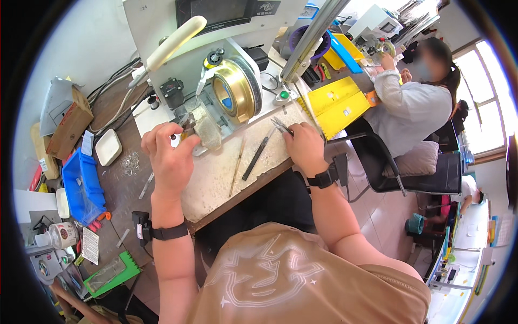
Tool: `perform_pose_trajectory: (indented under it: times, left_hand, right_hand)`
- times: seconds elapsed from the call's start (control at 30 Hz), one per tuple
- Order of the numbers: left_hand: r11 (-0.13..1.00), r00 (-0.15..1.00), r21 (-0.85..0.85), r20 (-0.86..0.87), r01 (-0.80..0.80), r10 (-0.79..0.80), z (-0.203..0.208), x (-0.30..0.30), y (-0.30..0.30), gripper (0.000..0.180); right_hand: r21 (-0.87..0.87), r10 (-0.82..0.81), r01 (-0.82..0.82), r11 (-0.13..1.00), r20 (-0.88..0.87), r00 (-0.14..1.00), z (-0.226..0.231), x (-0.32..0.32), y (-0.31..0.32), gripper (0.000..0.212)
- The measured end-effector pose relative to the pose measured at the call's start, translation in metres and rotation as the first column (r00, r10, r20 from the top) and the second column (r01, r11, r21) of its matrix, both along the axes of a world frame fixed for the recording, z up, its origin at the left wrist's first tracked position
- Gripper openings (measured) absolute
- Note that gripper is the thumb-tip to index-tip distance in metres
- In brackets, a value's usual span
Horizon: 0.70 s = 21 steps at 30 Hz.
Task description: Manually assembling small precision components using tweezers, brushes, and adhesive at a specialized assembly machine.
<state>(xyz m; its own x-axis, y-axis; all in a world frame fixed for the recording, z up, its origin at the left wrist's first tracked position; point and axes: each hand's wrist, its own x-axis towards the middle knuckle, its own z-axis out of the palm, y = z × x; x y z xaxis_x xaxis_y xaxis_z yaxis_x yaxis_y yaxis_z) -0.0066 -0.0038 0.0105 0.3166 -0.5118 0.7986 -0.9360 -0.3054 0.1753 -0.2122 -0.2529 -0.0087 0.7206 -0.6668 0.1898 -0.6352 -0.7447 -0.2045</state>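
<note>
At the machine's front, my left hand [170, 162] has thumb and forefinger bent around a small spot. What they pinch there, if anything, is too small to make out. Just right of these fingers is a cloudy, clear-sided block [207, 128] on the machine. A gold wheel-like spool [232, 90] stands behind it. My right hand [306, 148], over the right end of the worn white work board [216, 189], grips metal tweezers [281, 126], tips pointing left. Between my hands a black pen-like tool [256, 157] and a thin brown stick [237, 164] lie on the board.
A white-handled lever [175, 44] rises above the machine. Left on the bench are a blue bin [83, 186], a white dish [108, 147] and small clear rings [130, 163]. Yellow trays [337, 107] lie at right, near a seated co-worker [413, 102] and a black chair [426, 181].
</note>
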Motion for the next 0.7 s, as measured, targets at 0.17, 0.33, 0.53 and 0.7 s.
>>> perform_pose_trajectory:
  times: [0.17, 0.33, 0.53, 0.7]
  left_hand:
    - [1.000, 1.000, 0.018, -0.012, -0.025, 0.025, -0.002, 0.001, 0.005, 0.024]
    - [1.000, 0.999, -0.012, -0.042, 0.027, -0.028, -0.002, 0.002, 0.000, 0.026]
    - [1.000, 0.999, 0.005, -0.041, 0.022, -0.022, -0.007, 0.004, 0.004, 0.028]
    - [1.000, 0.997, 0.008, -0.077, 0.020, -0.020, 0.002, 0.001, 0.006, 0.024]
  right_hand:
    - [0.125, 0.040, -0.050, 0.991, 0.081, 0.996, -0.003, -0.003, -0.008, 0.022]
    - [0.231, 0.066, -0.114, 0.966, 0.205, 0.977, -0.003, -0.010, -0.005, 0.015]
    - [0.219, -0.040, -0.178, 0.959, 0.731, 0.681, -0.037, -0.015, 0.004, 0.010]
    - [0.367, -0.184, -0.255, 0.895, 0.823, 0.538, -0.046, -0.007, 0.010, 0.009]
